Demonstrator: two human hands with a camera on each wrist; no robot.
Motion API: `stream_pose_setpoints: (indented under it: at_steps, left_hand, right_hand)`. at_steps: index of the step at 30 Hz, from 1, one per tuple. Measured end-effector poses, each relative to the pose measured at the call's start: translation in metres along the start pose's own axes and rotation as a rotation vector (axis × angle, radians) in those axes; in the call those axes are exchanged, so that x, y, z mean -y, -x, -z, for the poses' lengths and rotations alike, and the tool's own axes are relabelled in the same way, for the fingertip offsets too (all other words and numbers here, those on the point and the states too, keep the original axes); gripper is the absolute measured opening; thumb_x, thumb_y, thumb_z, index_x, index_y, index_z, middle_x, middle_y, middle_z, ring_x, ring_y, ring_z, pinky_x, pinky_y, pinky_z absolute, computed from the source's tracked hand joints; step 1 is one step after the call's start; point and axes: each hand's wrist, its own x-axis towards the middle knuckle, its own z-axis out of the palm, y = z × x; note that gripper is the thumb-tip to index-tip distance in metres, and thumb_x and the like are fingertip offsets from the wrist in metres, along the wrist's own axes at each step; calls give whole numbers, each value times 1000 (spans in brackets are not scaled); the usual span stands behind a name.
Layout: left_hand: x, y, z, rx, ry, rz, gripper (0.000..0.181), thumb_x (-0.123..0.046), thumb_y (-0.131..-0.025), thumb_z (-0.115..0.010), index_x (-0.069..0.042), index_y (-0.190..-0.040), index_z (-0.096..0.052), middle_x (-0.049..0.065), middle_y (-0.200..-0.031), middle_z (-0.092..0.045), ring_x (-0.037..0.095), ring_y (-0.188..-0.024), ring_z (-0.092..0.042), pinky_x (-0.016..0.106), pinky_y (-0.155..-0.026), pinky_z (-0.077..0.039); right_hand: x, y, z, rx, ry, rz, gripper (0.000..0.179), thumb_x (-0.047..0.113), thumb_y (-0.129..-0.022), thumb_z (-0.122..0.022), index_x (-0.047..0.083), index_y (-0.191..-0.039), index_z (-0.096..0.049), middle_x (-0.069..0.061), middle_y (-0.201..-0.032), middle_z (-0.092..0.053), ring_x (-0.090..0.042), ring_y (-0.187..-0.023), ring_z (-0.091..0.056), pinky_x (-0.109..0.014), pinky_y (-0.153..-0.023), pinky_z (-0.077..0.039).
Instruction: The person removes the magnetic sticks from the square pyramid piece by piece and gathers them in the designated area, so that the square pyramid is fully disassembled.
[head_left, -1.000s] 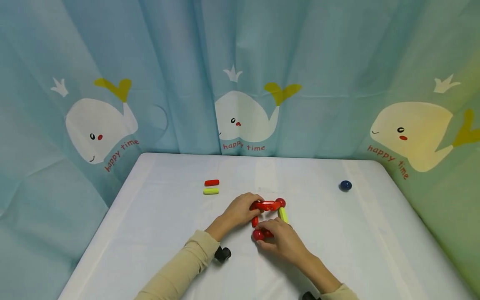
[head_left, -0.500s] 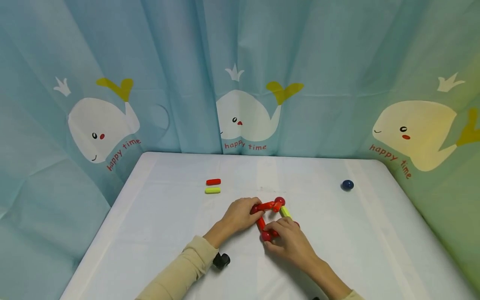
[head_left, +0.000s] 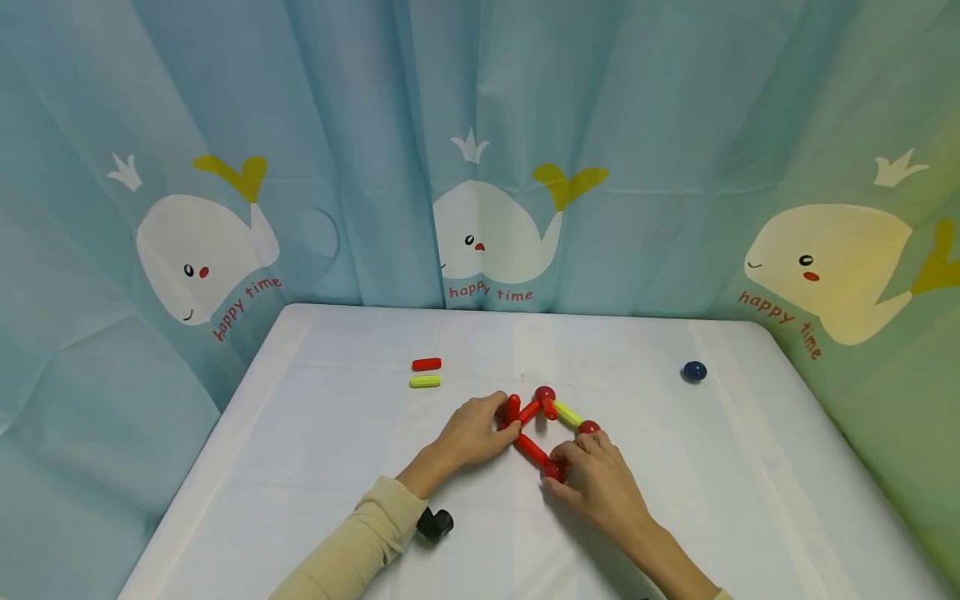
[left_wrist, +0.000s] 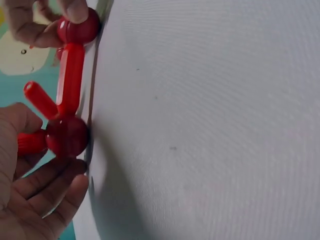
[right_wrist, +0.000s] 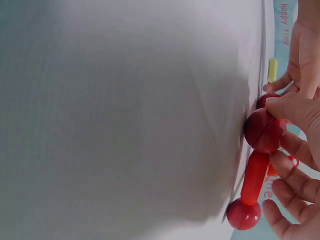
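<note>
A square frame of red balls joined by rods lies on the white table, a corner toward me in the head view. My left hand (head_left: 471, 429) grips its left corner, fingers around a red ball (left_wrist: 67, 136) and a red rod (left_wrist: 31, 142). Another rod (left_wrist: 39, 97) sticks out from near that ball. My right hand (head_left: 600, 483) pinches the near corner ball (right_wrist: 265, 130) between thumb and fingers. A red rod (head_left: 532, 450) links these two corners. At the far corner is a red ball (head_left: 544, 393), joined by a yellow-green rod (head_left: 567, 414) to the right ball (head_left: 588, 427).
A loose red rod (head_left: 427, 364) and a yellow-green rod (head_left: 425, 381) lie toward the back left of the table (head_left: 330, 433). A dark blue ball (head_left: 694, 372) sits at the back right. Behind the table hangs a whale-print curtain (head_left: 645, 100).
The frame has turned so one corner points toward me. My right hand has moved to the right with the near ball, while my left hand keeps hold of the left corner.
</note>
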Motion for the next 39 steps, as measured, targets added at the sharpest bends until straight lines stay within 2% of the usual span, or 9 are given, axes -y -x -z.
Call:
stream_pose_setpoints:
  at_steps: [5,8,14,17,25,32,39]
  left_hand:
    - [6,5,8,9,129,24,16,-17,-90,-74,-15,-99,-62,-6,-87,-70,9,-81,-62,27,-76,-51]
    - [12,8,13,8,161,16,19,-14,-89,-76,-14,-103,-63,-5,-90,-71,12,-84,-63,28,-78,-52]
    - [25,14,21,11,104,-32,19,-16,-89,-79,-13,-105,-69,-3,-94,-72,11,-80,-59,24,-73,-51]
    - [30,18,24,0,58,-57,20,-17,-89,-81,-12,-106,-72,-3,-96,-73,10,-79,-59,24,-72,-51]
    - [34,26,28,-94,-7,-109,22,-17,-89,-81,-11,-109,-74,-1,-97,-74,14,-87,-65,29,-77,-54]
    - [34,26,24,-152,11,-119,23,-16,-89,-82,-9,-109,-75,0,-97,-74,15,-86,-65,29,-77,-54]
    - [30,24,16,-232,72,-119,21,-11,-84,-84,-8,-103,-76,1,-91,-74,15,-74,-60,22,-66,-48]
  right_hand:
    - [-1,-3,6,90,-41,-101,29,22,-72,-94,19,-91,-73,8,-80,-51,-8,-76,-45,-25,-65,-44]
    - [-1,-4,9,137,-51,-135,28,23,-74,-92,20,-93,-72,9,-78,-51,-7,-71,-45,-23,-60,-41]
    - [-2,-8,13,234,-111,-208,24,23,-80,-89,22,-94,-69,11,-61,-48,-7,-56,-43,-24,-52,-36]
    - [-2,-10,13,265,-129,-229,26,22,-80,-89,21,-95,-68,10,-59,-48,-8,-54,-43,-24,-52,-35]
    - [-1,-12,10,288,-149,-240,28,22,-79,-89,21,-96,-67,8,-60,-48,-9,-54,-44,-24,-52,-34]
    - [-1,-12,8,286,-163,-246,29,23,-80,-89,21,-98,-65,9,-62,-48,-10,-55,-44,-24,-53,-35]
    - [-2,-11,8,264,-172,-229,29,24,-80,-88,20,-98,-65,9,-62,-47,-8,-55,-42,-23,-53,-34]
